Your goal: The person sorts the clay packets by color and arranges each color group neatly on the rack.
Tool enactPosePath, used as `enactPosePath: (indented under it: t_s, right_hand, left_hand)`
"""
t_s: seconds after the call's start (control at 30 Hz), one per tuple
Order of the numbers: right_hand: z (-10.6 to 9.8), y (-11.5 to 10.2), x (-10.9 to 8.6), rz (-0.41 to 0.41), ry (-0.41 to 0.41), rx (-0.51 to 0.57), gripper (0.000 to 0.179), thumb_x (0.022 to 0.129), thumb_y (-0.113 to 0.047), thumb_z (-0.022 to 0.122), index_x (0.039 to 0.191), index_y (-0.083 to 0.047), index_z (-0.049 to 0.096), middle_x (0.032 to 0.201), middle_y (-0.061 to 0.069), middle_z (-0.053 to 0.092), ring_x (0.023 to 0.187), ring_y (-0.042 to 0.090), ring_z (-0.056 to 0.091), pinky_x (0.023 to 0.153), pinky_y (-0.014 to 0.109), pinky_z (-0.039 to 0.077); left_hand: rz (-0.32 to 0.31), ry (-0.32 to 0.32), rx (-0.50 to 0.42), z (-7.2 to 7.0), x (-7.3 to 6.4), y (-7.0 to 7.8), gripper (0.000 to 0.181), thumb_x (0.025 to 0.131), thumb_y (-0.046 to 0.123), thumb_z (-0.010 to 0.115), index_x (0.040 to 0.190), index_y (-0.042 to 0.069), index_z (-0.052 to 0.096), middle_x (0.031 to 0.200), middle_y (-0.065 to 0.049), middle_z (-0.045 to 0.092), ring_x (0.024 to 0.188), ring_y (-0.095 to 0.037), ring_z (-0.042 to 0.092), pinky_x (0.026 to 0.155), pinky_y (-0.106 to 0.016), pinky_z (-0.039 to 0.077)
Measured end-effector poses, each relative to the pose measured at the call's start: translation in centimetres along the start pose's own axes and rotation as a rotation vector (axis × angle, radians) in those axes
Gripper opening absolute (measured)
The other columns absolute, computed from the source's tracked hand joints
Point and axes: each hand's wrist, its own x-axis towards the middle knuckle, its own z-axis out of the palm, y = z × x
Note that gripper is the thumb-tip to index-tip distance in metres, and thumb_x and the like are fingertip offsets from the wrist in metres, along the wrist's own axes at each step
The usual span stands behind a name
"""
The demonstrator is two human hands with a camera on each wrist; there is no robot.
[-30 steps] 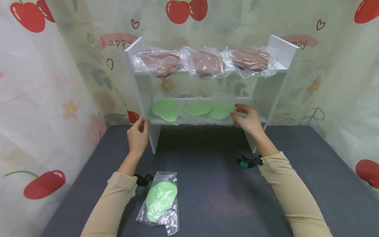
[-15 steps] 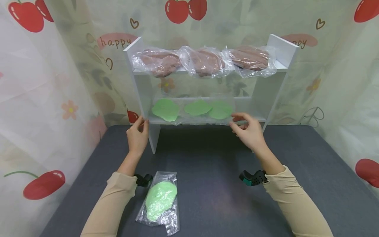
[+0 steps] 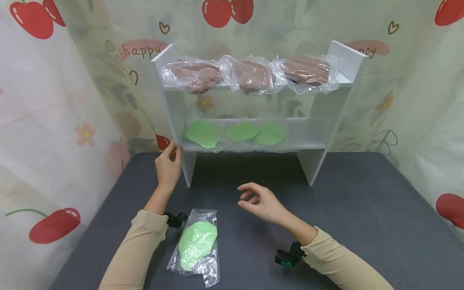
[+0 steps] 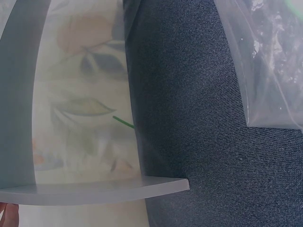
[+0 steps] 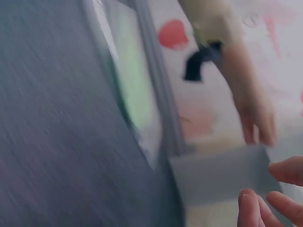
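Observation:
My left hand holds the front edge of the left side panel of a white two-tier shelf; a fingertip touches the panel in the left wrist view. My right hand hovers over the dark table, fingers loosely bent and nothing between them. To its left, a clear bag with a flat light-green piece lies on the table. The right wrist view is blurred, but this green bag shows there too. On the lower tier, bagged green pieces stand side by side, toward the left.
Three clear bags of brown items fill the upper tier. Printed curtains surround the dark table at the back and sides. A thin looped cord shows behind the table on the right.
My right hand has left the rightmost green bag on the lower tier and moved down and left, over the table. The left hand has stayed at the side panel.

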Motion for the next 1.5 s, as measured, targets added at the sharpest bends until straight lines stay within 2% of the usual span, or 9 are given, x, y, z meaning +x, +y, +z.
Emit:
enactPosePath:
  t_s: [0.1,0.3,0.43,0.67,0.87,1.03,1.23,1.37,1.5]
  right_hand:
    - [1.7,0.5,-0.3,0.002,-0.084,0.049,0.042,0.089,-0.016,0.063,0.126,-0.003,0.051,0.104,0.02,0.063,0.078,0.034,0.067,0.06,0.023,0.053]
    - [4.4,1.2,-0.7,0.047,-0.188,0.114,0.053,0.087,-0.015,0.065,0.133,0.0,0.042,0.109,0.023,0.06,0.084,0.03,0.069,0.062,0.022,0.053]
    - [6.0,1.7,-0.6,0.096,-0.203,0.113,0.059,0.085,-0.017,0.068,0.134,-0.002,0.041,0.112,0.019,0.06,0.088,0.027,0.069,0.065,0.024,0.054]
    - [8.2,1.8,-0.3,0.144,-0.189,0.1,0.066,0.079,-0.018,0.074,0.134,-0.004,0.04,0.118,0.023,0.054,0.093,0.028,0.066,0.071,0.029,0.054]
    - [9.3,1.5,0.2,0.14,-0.182,0.007,0.073,0.075,-0.023,0.078,0.135,-0.004,0.04,0.118,0.02,0.049,0.092,0.021,0.06,0.072,0.024,0.05]
    - [9.8,0.9,0.9,0.121,-0.228,-0.121,0.082,0.073,-0.028,0.08,0.138,-0.004,0.037,0.115,0.018,0.047,0.084,0.014,0.058,0.069,0.02,0.048]
    - [10.3,0.1,1.6,0.121,-0.26,-0.297,0.088,0.069,-0.038,0.082,0.138,-0.008,0.037,0.11,0.019,0.046,0.086,0.018,0.056,0.072,0.025,0.048]
    - [10.5,-0.2,1.8,0.111,-0.26,-0.358,0.083,0.068,-0.039,0.082,0.135,-0.009,0.041,0.109,0.019,0.053,0.092,0.021,0.056,0.074,0.027,0.047]
    - [10.6,-0.3,1.9,0.091,-0.268,-0.356,0.075,0.07,-0.034,0.081,0.131,-0.01,0.044,0.096,0.01,0.064,0.088,0.017,0.057,0.073,0.023,0.045]
  left_hand:
    - [0.001,0.0,-0.002,0.0,0.0,0.0,0.033,0.093,0.016,0.057,0.126,0.011,0.061,0.11,-0.017,0.068,0.096,-0.031,0.068,0.077,-0.046,0.055]
    - [0.008,0.006,0.0,0.0,0.0,0.1,0.032,0.093,0.016,0.057,0.124,0.011,0.062,0.11,-0.017,0.069,0.095,-0.032,0.069,0.076,-0.047,0.055]
    - [0.009,0.006,0.001,0.0,0.0,0.2,0.032,0.093,0.016,0.057,0.124,0.011,0.062,0.109,-0.017,0.069,0.095,-0.032,0.069,0.077,-0.046,0.055]
    - [-0.001,0.004,-0.001,-0.1,-0.1,0.2,0.032,0.093,0.016,0.056,0.125,0.01,0.062,0.109,-0.018,0.069,0.095,-0.032,0.069,0.077,-0.047,0.055]
    - [-0.001,-0.001,0.0,0.0,-0.1,0.1,0.033,0.093,0.016,0.056,0.126,0.01,0.061,0.109,-0.019,0.069,0.095,-0.033,0.068,0.078,-0.046,0.055]
    - [-0.002,0.0,0.003,0.0,0.0,0.0,0.033,0.093,0.017,0.056,0.125,0.011,0.061,0.109,-0.018,0.069,0.094,-0.032,0.069,0.077,-0.046,0.055]
    - [-0.003,0.002,0.018,0.0,0.0,0.0,0.033,0.093,0.017,0.056,0.125,0.011,0.061,0.109,-0.018,0.069,0.094,-0.032,0.069,0.077,-0.046,0.055]
    - [-0.007,-0.001,0.016,0.0,0.0,0.1,0.033,0.093,0.017,0.056,0.126,0.01,0.061,0.11,-0.018,0.069,0.095,-0.032,0.069,0.077,-0.046,0.055]
    - [-0.001,-0.001,0.012,0.0,0.0,0.1,0.033,0.093,0.016,0.056,0.126,0.01,0.061,0.109,-0.018,0.069,0.094,-0.032,0.069,0.077,-0.046,0.055]
